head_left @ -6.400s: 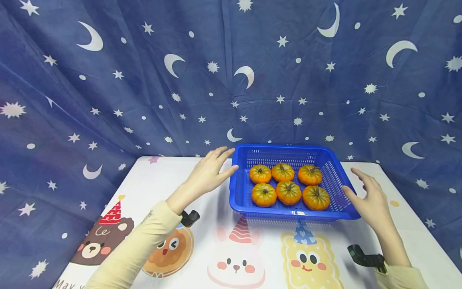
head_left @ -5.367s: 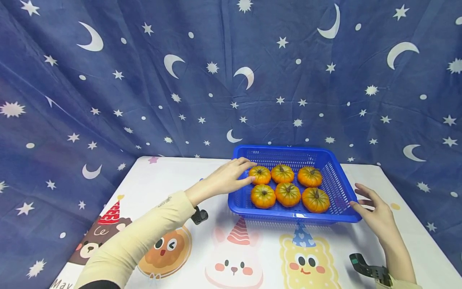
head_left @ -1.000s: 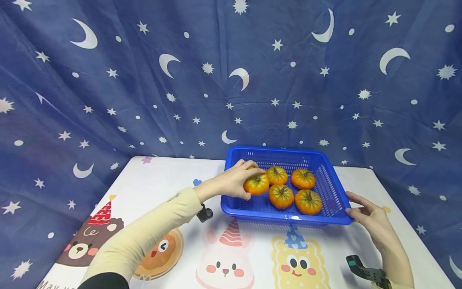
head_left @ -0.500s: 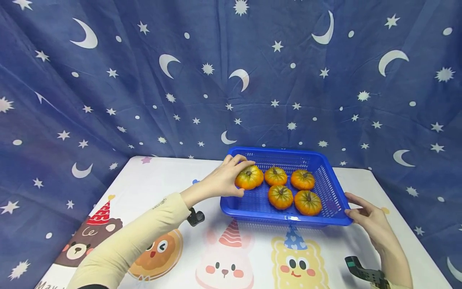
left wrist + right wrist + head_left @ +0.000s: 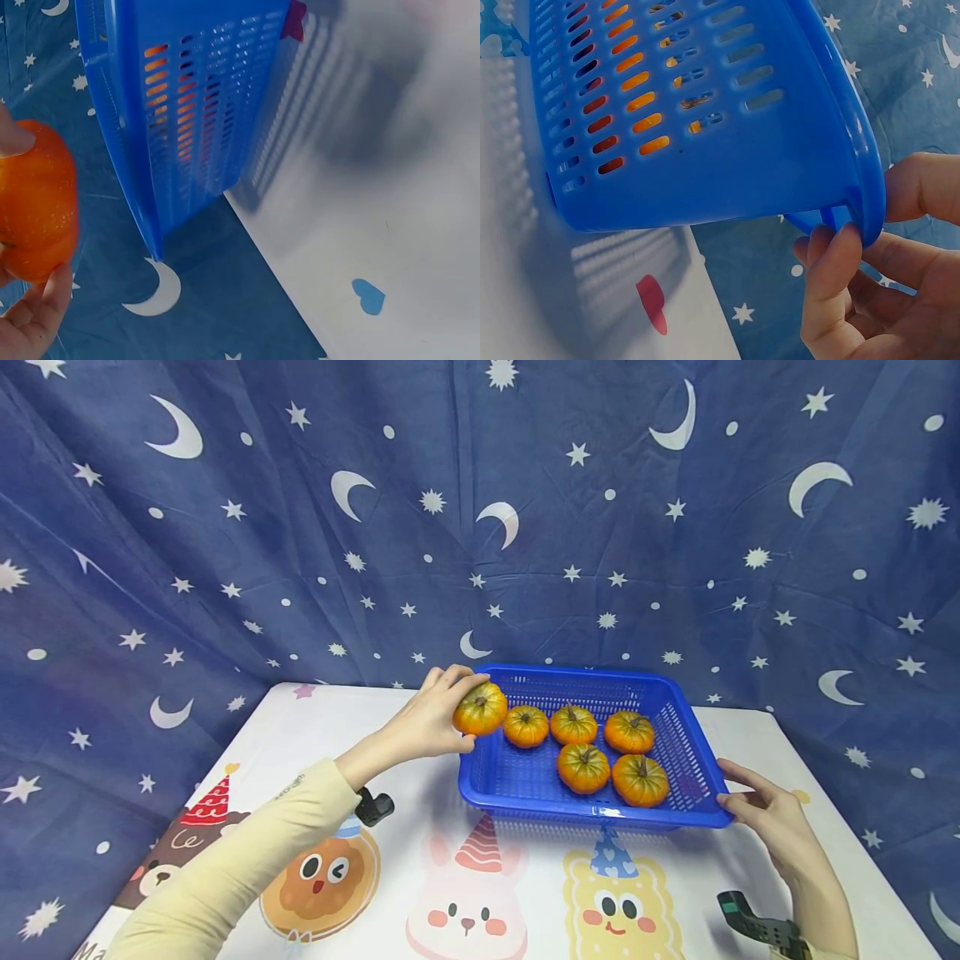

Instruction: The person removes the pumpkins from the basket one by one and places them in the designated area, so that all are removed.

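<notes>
Clamping round orange pumpkin [image 5: 481,710] by sides (likely light, stiff; sides suit best), left hand [image 5: 429,717] hovers at left rim of blue plastic basket [image 5: 525,805]; right hand [image 5: 776,827] pinches its right rim.

The left wrist view crops the held pumpkin [image 5: 41,202], and a sleeve [image 5: 247,860] partly hides the printed bear [image 5: 176,845].

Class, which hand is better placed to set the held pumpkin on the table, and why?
Probably the left hand: it holds the pumpkin at the left end of the blue basket. The right hand grips the rim at the opposite end, away from the pumpkin.
</notes>
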`<state>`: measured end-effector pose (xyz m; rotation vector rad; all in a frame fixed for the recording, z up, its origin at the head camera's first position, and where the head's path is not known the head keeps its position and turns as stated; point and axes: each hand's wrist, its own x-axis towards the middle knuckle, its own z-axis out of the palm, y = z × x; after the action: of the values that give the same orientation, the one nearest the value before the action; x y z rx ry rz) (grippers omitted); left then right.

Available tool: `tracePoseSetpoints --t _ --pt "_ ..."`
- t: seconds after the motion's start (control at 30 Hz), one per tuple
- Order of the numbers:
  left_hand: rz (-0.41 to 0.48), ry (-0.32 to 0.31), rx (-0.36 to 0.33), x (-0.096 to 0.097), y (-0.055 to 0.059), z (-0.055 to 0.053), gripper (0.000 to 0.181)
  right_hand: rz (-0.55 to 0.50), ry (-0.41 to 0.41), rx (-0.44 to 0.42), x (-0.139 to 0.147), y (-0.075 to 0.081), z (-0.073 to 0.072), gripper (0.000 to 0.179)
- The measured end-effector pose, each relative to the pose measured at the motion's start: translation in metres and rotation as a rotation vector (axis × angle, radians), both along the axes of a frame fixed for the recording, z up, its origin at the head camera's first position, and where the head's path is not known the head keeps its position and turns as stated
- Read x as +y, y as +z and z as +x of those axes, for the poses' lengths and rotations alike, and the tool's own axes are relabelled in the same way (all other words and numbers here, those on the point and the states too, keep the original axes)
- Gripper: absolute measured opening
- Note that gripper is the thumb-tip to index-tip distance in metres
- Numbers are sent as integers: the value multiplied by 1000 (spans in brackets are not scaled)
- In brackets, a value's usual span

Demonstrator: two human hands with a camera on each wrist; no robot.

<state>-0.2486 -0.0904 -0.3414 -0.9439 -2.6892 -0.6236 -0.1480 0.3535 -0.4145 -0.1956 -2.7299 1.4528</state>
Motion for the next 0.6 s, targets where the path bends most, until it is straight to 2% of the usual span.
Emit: tracePoseSetpoints --t 0.43,0.6 --pt "46 94 -5 -22 -8 -14 81 10 -6 2 0 -1 0 59" --pt "69 138 -37 -28 -13 -21 83 17 -9 1 -1 0 0 59"
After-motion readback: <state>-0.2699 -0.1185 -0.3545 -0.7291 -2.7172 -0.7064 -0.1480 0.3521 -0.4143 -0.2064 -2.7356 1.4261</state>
